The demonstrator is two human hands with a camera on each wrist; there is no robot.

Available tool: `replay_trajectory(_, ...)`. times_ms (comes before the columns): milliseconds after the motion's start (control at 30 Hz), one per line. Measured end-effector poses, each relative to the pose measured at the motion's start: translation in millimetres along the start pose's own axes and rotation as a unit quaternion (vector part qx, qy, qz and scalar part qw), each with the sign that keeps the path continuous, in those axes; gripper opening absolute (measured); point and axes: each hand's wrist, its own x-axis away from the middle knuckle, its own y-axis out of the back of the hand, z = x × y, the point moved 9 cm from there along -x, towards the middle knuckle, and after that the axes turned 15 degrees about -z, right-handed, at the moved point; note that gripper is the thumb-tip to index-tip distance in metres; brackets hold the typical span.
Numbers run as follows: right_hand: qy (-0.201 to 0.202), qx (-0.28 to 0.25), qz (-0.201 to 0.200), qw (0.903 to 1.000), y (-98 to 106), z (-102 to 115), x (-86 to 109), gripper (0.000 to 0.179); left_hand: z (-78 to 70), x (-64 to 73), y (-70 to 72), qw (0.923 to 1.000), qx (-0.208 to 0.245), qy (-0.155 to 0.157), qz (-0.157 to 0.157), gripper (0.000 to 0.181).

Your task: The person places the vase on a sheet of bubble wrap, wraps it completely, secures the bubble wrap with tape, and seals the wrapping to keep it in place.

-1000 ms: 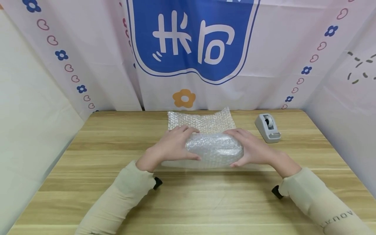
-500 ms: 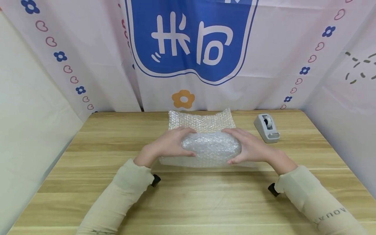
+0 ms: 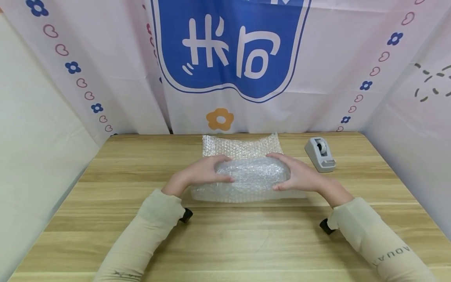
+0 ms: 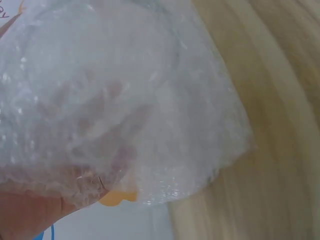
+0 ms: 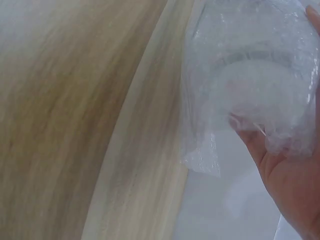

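Observation:
A rounded bundle of clear bubble wrap (image 3: 253,172) lies crosswise between my hands, close over the table. My left hand (image 3: 201,172) holds its left end, fingers over the far side and thumb on the near side. The right hand (image 3: 303,176) grips the other end the same way. In the left wrist view the cloudy wrap (image 4: 100,75) covers part of the fingers. A curved, clear outline shows through the wrap (image 5: 250,85) in the right wrist view; I cannot tell what is inside. A looser layer hangs out along the bundle's near side.
A flat length of bubble wrap (image 3: 243,147) stretches behind the bundle to the table's back edge. At the back right of the wooden table (image 3: 246,243) stands a grey tape dispenser (image 3: 320,154). A printed cloth (image 3: 190,113) hangs behind the table.
Both hands have shifted slightly left with the bundle, and their thumbs have moved up its near side. More of the loose near layer now shows below the bundle.

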Motion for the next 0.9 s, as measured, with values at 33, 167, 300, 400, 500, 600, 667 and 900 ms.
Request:
replay_trajectory(33, -0.001, -0.003, 0.002, 1.0000, 0, 0, -0.3, 0.100, 1.4, 0.3, -1.3, 1.0000, 0.003, 0.001, 0.004, 0.085)
replay_trajectory(167, -0.003, -0.008, 0.007, 0.9999, -1, 0, -1.9, 0.098, 5.7, 1.1, -3.9, 0.9998, 0.014, 0.008, 0.010, 0.087)
replay_trajectory(300, -0.010, -0.012, 0.011, 0.9998, -1, -1, -2.7, 0.097, 9.8, 1.5, -5.9, 0.9994, 0.026, 0.019, 0.014, 0.087)
replay_trajectory(400, -0.017, -0.017, 0.016, 0.9996, -2, -3, -3.7, 0.096, 13.0, 1.7, -6.9, 0.9988, 0.036, 0.030, 0.015, 0.088)
replay_trajectory(500, -0.020, -0.029, 0.023, 0.9991, -4, -5, -5.3, 0.095, 16.8, 1.4, -8.7, 0.9975, 0.051, 0.045, 0.016, 0.088)
replay_trajectory(600, -0.027, -0.041, 0.031, 0.9983, -6, -7, -7.5, 0.094, 20.1, 0.9, -9.4, 0.9964, 0.061, 0.056, 0.018, 0.087)
replay_trajectory(667, -0.034, -0.048, 0.036, 0.9976, -6, -8, -8.5, 0.094, 21.9, 0.1, -9.8, 0.9959, 0.065, 0.059, 0.020, 0.086)
replay_trajectory(900, -0.047, -0.063, 0.049, 0.9957, -7, -11, -9.8, 0.093, 25.4, -2.6, -10.5, 0.9953, 0.068, 0.062, 0.031, 0.082)
